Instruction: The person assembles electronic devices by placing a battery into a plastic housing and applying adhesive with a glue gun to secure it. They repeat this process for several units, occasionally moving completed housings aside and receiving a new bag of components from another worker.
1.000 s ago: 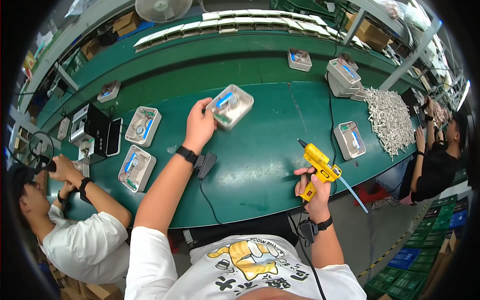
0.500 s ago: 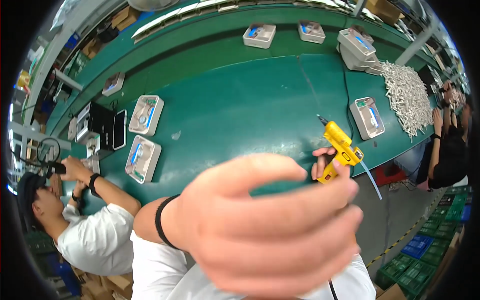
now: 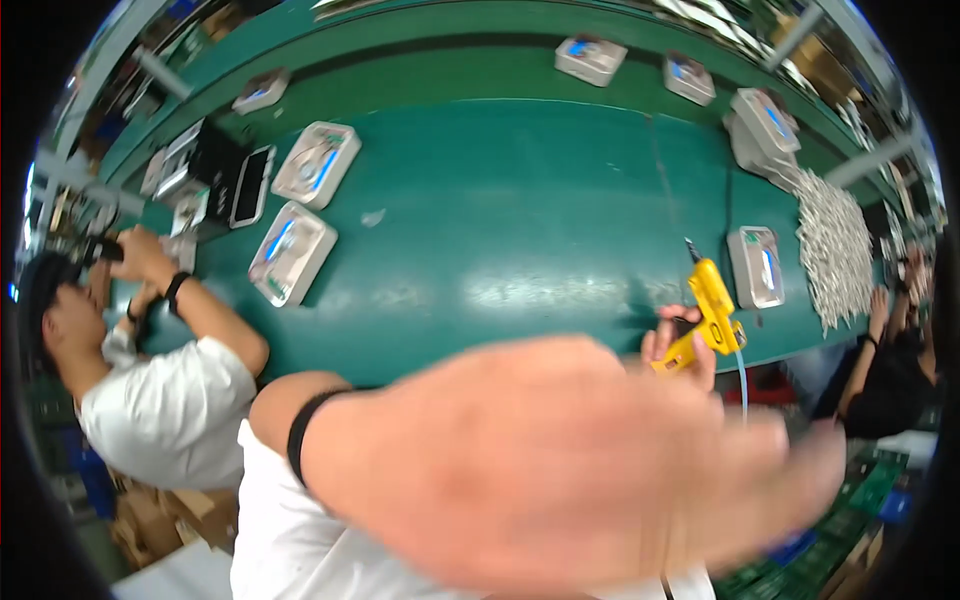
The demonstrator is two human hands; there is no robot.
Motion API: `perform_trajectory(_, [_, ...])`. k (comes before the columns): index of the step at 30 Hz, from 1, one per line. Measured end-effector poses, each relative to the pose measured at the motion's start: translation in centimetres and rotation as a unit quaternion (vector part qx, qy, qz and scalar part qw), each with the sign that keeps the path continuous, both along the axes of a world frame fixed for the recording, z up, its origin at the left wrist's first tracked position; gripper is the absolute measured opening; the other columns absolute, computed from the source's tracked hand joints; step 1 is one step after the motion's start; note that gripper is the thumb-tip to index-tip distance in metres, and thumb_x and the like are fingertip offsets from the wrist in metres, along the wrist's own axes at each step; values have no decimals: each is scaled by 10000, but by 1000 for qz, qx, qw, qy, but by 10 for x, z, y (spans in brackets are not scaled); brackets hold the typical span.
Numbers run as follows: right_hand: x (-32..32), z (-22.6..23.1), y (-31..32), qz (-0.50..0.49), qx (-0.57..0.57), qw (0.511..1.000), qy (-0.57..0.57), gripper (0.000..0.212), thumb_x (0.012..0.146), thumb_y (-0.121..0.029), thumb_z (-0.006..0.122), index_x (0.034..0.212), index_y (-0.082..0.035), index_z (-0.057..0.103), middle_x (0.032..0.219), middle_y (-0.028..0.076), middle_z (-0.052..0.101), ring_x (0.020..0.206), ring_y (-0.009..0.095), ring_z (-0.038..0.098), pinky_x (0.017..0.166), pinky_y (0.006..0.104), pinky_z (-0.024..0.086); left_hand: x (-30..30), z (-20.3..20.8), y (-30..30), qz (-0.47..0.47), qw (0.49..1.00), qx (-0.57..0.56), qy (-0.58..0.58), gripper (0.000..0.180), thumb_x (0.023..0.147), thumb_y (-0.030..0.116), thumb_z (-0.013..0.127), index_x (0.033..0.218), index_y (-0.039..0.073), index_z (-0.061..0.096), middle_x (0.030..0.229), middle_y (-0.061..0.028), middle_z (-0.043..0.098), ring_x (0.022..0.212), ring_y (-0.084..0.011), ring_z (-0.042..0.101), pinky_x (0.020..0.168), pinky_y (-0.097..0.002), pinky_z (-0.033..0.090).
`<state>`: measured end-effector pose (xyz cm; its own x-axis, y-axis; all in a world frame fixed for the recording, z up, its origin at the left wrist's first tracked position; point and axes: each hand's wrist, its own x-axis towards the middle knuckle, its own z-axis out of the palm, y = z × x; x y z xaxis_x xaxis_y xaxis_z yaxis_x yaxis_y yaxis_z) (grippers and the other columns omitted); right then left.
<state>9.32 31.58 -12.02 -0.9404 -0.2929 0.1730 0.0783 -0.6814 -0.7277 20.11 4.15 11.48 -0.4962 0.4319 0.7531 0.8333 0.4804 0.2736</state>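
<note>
Closest, left hand blurred, grip unclear, right hand holding yellow glue gun, green bench beyond

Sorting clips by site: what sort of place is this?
Probably a small-electronics assembly workshop: open pale cases with blue parts inside lie spread along a long green workbench, a yellow glue gun is in hand, and a co-worker works alongside.

A green workbench bears two open pale boxes at left beside a black device, a similar box at right, and a stack of boxes next to a heap of small white pieces, apparently plastic though blurred at far right
</note>
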Motion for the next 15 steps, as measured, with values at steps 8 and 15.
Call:
perform_trajectory(8, [3, 10, -9, -23, 56, 998, -1, 267, 1075, -251, 511, 1255, -54, 511, 1234, 218, 682, 637, 145, 520, 590, 323, 463, -23, -134, -200, 592, 789, -136, -89, 747, 908, 265, 785, 1531, -18, 487, 1427, -258, 618, 1305, -410, 606, 1124, -495, 486])
perform_trajectory(15, [2, 13, -9, -25, 75, 997, -2, 260, 1074, -242, 508, 1252, -53, 512, 1224, 219, 686, 629, 146, 517, 591, 320, 467, -34, -142, -264, 682, 638, -16, -357, 1008, 784, 352, 899, 1572, -59, 423, 1465, -275, 585, 1348, -428, 562, 1162, -490, 460])
